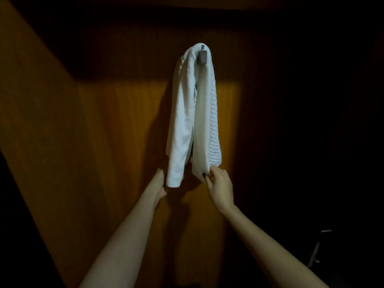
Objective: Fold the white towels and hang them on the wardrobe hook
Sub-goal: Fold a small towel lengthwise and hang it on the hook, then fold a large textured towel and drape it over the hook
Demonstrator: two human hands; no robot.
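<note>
White towels hang folded over a small metal hook (202, 56) on the wooden wardrobe panel (116, 125). The left hanging part (181, 121) is plain terry. The right part (204, 125) shows a waffle-textured layer (214, 125) behind a smooth one. My left hand (160, 185) reaches up beside and behind the bottom end of the left part, its fingers hidden by the cloth. The bottom corner of the right part is pinched by my right hand (219, 186) between thumb and fingers.
The wardrobe panel is lit only in a band around the towels; above it and to the right all is dark. A wooden side wall (35, 100) slants in at the left. A faint metal fitting (320, 246) shows at the lower right.
</note>
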